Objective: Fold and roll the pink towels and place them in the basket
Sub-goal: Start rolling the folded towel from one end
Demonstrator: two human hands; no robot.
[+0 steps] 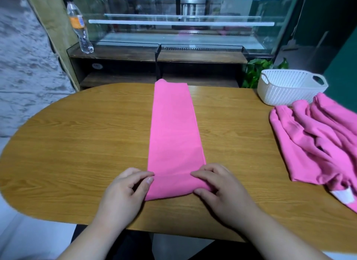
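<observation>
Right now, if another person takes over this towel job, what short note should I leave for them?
The left hand grips the near left corner of the folded towel; the right hand grips its near right corner.
The folded towel is a long narrow strip, flat on the table, its near end seemingly turned over: the roll has barely begun.
The pile of loose pink towels lies at the table's right side.
The basket stands behind it; no pink shows inside.
Left to do: roll this strip, put it in the basket, then fold and roll the pile.
</observation>
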